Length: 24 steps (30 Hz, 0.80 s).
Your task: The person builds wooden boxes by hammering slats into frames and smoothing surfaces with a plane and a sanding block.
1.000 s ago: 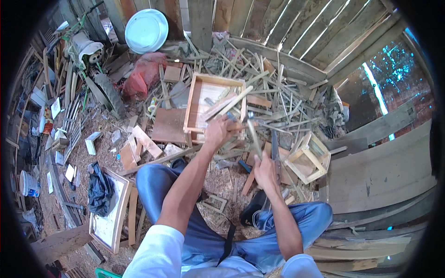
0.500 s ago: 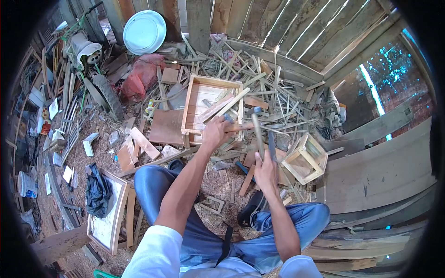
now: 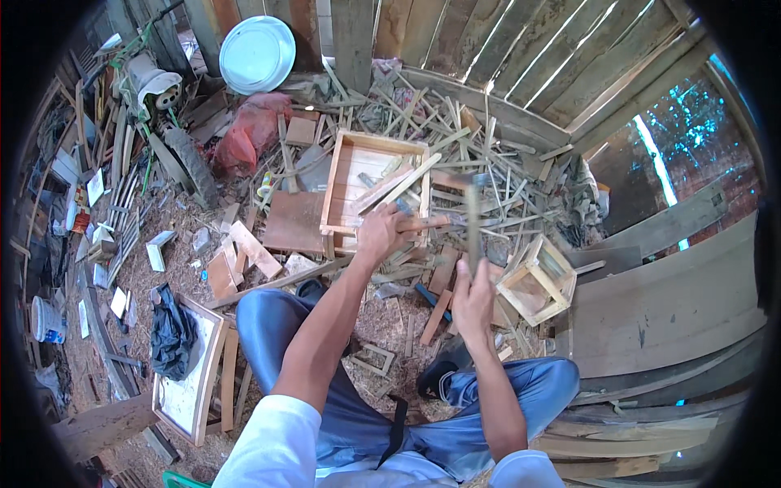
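The left hand (image 3: 380, 234) is clenched around a short wooden-handled tool (image 3: 425, 222), its reddish-brown handle pointing to the right and its far end too blurred to make out. The right hand (image 3: 474, 305) grasps a hammer (image 3: 474, 224) by the lower part of its wooden handle, thumb lying along it; the shaft stands away from the person, and the head — smeared by motion blur — shows beyond the tip of the left hand's tool. From this angle the shaft crosses close to that tool's end, and I cannot tell whether the two touch. The left fist lies over the near right corner of a shallow wooden tray (image 3: 332, 185), though contact with its rim is unclear. Sticks (image 3: 412, 180) lie slantwise across the tray, and a flat brown board (image 3: 293, 224) sits just left of it. Right of the hammer hand, a small box-shaped wooden frame (image 3: 550, 282) rests tilted among scraps. Both forearms pass between bent knees in shiny blue trousers (image 3: 272, 329). Left of the legs, a black plastic bag (image 3: 171, 342) lies on a framed white panel (image 3: 181, 403). Farther off, beyond the tray, are a heap of thin offcuts (image 3: 488, 163), a red plastic bag (image 3: 250, 134) and a pale blue basin (image 3: 257, 55) leaning against the plank wall (image 3: 390, 32).
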Each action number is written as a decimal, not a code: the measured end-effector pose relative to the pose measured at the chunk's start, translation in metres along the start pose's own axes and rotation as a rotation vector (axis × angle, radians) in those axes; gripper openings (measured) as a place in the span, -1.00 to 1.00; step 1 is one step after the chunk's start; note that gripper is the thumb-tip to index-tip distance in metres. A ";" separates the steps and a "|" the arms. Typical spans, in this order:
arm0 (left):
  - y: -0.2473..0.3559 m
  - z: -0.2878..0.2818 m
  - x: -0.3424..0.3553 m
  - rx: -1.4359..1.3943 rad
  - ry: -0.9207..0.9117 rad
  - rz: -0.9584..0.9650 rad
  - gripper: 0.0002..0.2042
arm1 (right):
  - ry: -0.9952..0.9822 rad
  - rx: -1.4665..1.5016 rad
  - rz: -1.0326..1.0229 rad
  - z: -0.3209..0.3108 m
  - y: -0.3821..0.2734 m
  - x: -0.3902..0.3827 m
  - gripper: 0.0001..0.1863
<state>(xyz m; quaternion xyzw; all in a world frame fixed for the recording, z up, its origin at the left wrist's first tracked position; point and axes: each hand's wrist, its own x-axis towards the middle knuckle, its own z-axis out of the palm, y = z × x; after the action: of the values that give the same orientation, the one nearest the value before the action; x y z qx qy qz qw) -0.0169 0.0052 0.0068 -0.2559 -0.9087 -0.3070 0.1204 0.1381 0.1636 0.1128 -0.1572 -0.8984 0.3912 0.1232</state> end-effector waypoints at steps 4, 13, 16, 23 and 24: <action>0.006 0.002 0.007 -0.006 0.047 0.031 -0.69 | 0.232 -0.164 -0.228 0.033 0.057 -0.005 -0.68; 0.001 0.001 0.001 0.011 -0.035 -0.026 -0.69 | -0.240 -0.296 0.148 0.005 0.044 0.003 -0.65; -0.001 0.002 0.003 0.038 -0.018 -0.010 -0.68 | -0.131 -0.123 0.091 0.000 0.038 0.000 -0.67; -0.002 -0.010 0.021 -0.047 -0.232 0.025 -0.71 | 0.046 0.087 -0.037 -0.013 0.034 0.007 -0.72; -0.002 -0.012 0.022 -0.064 -0.219 0.026 -0.74 | 0.053 0.086 -0.050 -0.014 0.032 0.007 -0.72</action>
<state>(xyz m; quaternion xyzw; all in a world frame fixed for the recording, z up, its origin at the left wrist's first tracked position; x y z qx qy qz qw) -0.0354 0.0050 0.0230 -0.3036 -0.9027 -0.3045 0.0160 0.1429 0.1962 0.0991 -0.1397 -0.8808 0.4218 0.1634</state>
